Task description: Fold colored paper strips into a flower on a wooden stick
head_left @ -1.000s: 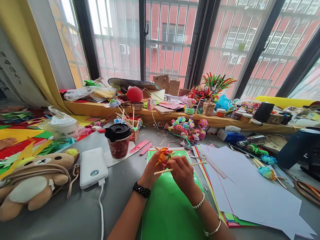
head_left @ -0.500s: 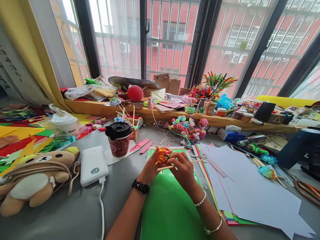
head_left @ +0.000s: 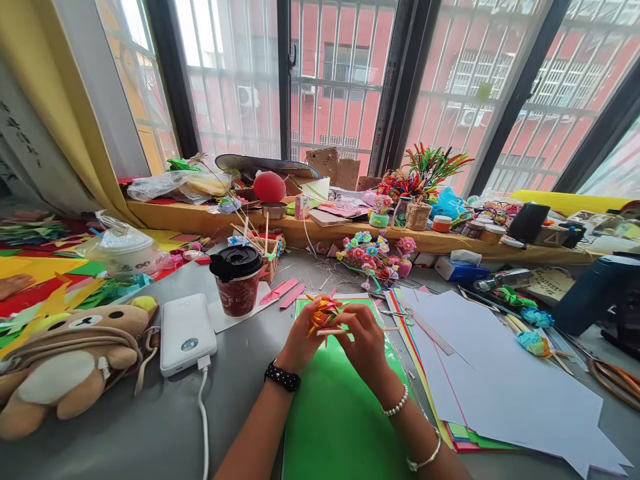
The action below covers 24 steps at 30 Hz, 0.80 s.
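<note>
My left hand [head_left: 303,333] is closed around an orange and pink paper flower [head_left: 323,315], above the far part of a green folder [head_left: 345,413]. Its pointed petals stick out past the fingers. My right hand [head_left: 366,339] is bent in a pinch at the flower's right side. A thin pale wooden stick [head_left: 334,331] runs crosswise through the right hand, its left end near the flower and its other end showing past the knuckles. The fingers hide part of both the flower and the stick.
Left of the folder are a lidded coffee cup [head_left: 237,283], a white power bank [head_left: 189,333] with a cable, and a plush bear [head_left: 75,360]. White paper sheets [head_left: 500,373], scissors [head_left: 407,317] and a ruler [head_left: 434,337] lie right. Another person's hand [head_left: 15,285] shows at far left.
The flower has turned a little within my left hand. My right hand has shifted slightly, and the stick now lies more level. The view has moved a touch.
</note>
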Each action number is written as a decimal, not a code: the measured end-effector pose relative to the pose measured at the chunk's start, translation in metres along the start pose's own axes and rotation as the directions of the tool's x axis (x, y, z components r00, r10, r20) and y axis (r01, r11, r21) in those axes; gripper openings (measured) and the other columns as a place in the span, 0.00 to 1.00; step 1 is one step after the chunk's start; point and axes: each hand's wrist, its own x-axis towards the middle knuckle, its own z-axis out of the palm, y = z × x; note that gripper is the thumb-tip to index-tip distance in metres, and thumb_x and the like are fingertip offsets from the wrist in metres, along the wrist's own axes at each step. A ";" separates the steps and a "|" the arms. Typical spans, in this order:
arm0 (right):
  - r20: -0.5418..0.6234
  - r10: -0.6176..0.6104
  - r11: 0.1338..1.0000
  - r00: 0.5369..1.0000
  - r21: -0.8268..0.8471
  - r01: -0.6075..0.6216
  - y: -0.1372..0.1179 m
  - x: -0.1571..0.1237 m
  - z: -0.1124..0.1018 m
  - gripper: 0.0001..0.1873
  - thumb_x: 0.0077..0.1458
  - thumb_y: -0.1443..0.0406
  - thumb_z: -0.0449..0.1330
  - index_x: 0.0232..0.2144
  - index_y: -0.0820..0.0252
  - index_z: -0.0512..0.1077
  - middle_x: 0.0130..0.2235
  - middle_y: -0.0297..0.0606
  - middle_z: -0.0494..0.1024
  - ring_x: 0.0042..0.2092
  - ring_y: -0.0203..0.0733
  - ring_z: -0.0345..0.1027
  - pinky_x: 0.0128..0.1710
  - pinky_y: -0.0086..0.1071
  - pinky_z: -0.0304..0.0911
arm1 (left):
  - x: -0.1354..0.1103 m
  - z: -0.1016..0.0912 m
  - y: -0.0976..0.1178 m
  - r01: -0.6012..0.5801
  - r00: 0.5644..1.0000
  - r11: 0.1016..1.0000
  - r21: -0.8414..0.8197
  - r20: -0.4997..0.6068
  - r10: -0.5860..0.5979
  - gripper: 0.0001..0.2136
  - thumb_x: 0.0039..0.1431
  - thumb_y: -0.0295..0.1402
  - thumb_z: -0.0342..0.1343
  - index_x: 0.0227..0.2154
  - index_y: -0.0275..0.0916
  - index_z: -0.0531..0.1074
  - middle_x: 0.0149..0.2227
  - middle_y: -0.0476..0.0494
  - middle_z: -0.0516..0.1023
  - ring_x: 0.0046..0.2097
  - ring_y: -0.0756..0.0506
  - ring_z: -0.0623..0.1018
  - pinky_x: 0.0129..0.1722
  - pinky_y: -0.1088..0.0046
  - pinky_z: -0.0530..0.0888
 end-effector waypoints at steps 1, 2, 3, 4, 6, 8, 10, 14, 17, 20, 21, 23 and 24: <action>0.012 0.021 0.999 1.000 0.029 -0.021 0.001 0.000 -0.001 0.06 0.52 0.62 0.55 0.32 0.57 0.67 0.33 0.38 0.69 0.36 0.39 0.65 0.31 0.31 0.64 | 0.000 0.000 0.000 -0.019 1.000 1.000 0.001 -0.011 0.019 0.09 0.50 0.35 0.52 0.32 0.37 0.70 0.28 0.46 0.73 0.28 0.50 0.71 0.27 0.77 0.66; 0.026 0.041 0.998 0.999 0.053 -0.042 0.002 0.001 -0.001 0.11 0.50 0.59 0.57 0.36 0.58 0.65 0.35 0.39 0.70 0.37 0.40 0.65 0.32 0.32 0.65 | 0.000 -0.001 0.000 -0.044 0.999 0.999 0.008 -0.021 0.044 0.08 0.50 0.34 0.52 0.32 0.37 0.70 0.29 0.46 0.73 0.28 0.50 0.71 0.27 0.77 0.66; 0.045 0.055 0.996 0.997 0.068 -0.058 0.003 0.002 -0.002 0.17 0.48 0.58 0.58 0.40 0.58 0.64 0.36 0.40 0.70 0.38 0.41 0.65 0.33 0.33 0.66 | -0.001 -0.002 -0.001 -0.068 0.997 0.998 0.018 -0.034 0.068 0.08 0.50 0.33 0.53 0.33 0.37 0.70 0.30 0.46 0.74 0.29 0.50 0.72 0.28 0.76 0.67; 0.069 0.062 0.995 0.996 0.073 -0.067 0.004 0.002 -0.003 0.22 0.47 0.56 0.59 0.43 0.58 0.62 0.38 0.41 0.69 0.39 0.42 0.66 0.33 0.34 0.66 | -0.001 -0.002 -0.001 -0.083 0.995 0.996 0.029 -0.047 0.084 0.08 0.49 0.31 0.53 0.33 0.38 0.70 0.31 0.46 0.74 0.30 0.49 0.73 0.29 0.75 0.68; 0.128 0.062 0.996 0.990 0.062 -0.071 0.006 0.004 -0.005 0.27 0.45 0.56 0.60 0.46 0.58 0.61 0.39 0.41 0.69 0.39 0.43 0.66 0.33 0.33 0.66 | -0.002 -0.003 -0.002 -0.103 0.993 0.993 0.049 -0.053 0.106 0.08 0.48 0.27 0.53 0.33 0.38 0.70 0.33 0.46 0.75 0.33 0.47 0.74 0.33 0.73 0.69; 0.174 0.068 0.996 0.982 0.051 -0.078 0.009 0.005 -0.007 0.27 0.44 0.57 0.61 0.47 0.57 0.61 0.40 0.41 0.68 0.40 0.43 0.66 0.32 0.33 0.67 | -0.002 -0.003 -0.002 -0.090 0.995 0.994 0.064 -0.028 0.092 0.07 0.48 0.26 0.54 0.32 0.38 0.71 0.34 0.46 0.75 0.35 0.47 0.74 0.35 0.73 0.69; 0.194 0.092 0.993 0.977 0.052 -0.104 0.011 0.006 -0.008 0.26 0.43 0.58 0.62 0.46 0.57 0.63 0.40 0.40 0.68 0.39 0.42 0.66 0.32 0.32 0.67 | -0.001 -0.003 -0.002 -0.052 0.999 0.996 0.079 0.004 0.052 0.07 0.49 0.27 0.53 0.33 0.38 0.71 0.32 0.46 0.75 0.34 0.47 0.74 0.35 0.73 0.69; 0.213 0.129 0.988 0.969 0.052 -0.143 0.014 0.006 -0.009 0.24 0.43 0.61 0.62 0.45 0.56 0.65 0.39 0.39 0.67 0.36 0.41 0.67 0.31 0.32 0.66 | 0.000 -0.003 -0.003 0.009 0.999 0.997 0.074 0.034 -0.011 0.09 0.51 0.31 0.52 0.36 0.37 0.71 0.33 0.45 0.75 0.33 0.48 0.74 0.33 0.75 0.69; 0.208 0.131 0.987 0.969 0.065 -0.147 0.014 0.005 -0.009 0.23 0.42 0.62 0.63 0.43 0.57 0.67 0.38 0.39 0.67 0.36 0.40 0.67 0.32 0.32 0.66 | -0.001 -0.003 -0.003 0.019 0.996 0.998 0.053 0.084 -0.023 0.12 0.53 0.34 0.52 0.40 0.40 0.69 0.39 0.44 0.74 0.37 0.47 0.74 0.34 0.75 0.69; 0.187 0.135 0.984 0.973 0.090 -0.154 0.015 0.005 -0.008 0.22 0.42 0.62 0.63 0.42 0.57 0.67 0.38 0.39 0.67 0.36 0.41 0.66 0.33 0.32 0.66 | -0.003 -0.004 -0.001 -0.005 0.990 0.995 0.099 0.143 -0.010 0.17 0.52 0.42 0.51 0.44 0.41 0.67 0.42 0.42 0.72 0.40 0.46 0.73 0.35 0.75 0.69; 0.179 0.137 0.984 0.974 0.092 -0.155 0.015 0.005 -0.008 0.22 0.42 0.62 0.63 0.42 0.57 0.67 0.38 0.39 0.67 0.36 0.41 0.66 0.33 0.32 0.66 | -0.004 -0.004 0.001 -0.022 0.985 0.991 0.133 0.171 -0.001 0.20 0.50 0.44 0.53 0.46 0.41 0.65 0.43 0.41 0.71 0.41 0.45 0.72 0.36 0.74 0.69; 0.169 0.144 0.984 0.975 0.080 -0.160 0.016 0.006 -0.011 0.21 0.43 0.61 0.62 0.42 0.56 0.67 0.37 0.39 0.67 0.36 0.41 0.66 0.32 0.33 0.65 | -0.004 -0.006 0.005 -0.070 0.972 0.973 0.221 0.235 0.017 0.31 0.42 0.43 0.60 0.51 0.44 0.59 0.46 0.40 0.68 0.44 0.43 0.71 0.39 0.72 0.69; 0.168 0.150 0.984 0.974 0.068 -0.163 0.017 0.007 -0.013 0.20 0.43 0.60 0.62 0.41 0.57 0.68 0.37 0.39 0.67 0.36 0.41 0.66 0.32 0.33 0.65 | -0.004 -0.007 0.008 -0.107 0.967 0.958 0.267 0.251 0.038 0.37 0.38 0.40 0.63 0.53 0.47 0.55 0.48 0.41 0.65 0.45 0.42 0.71 0.39 0.71 0.69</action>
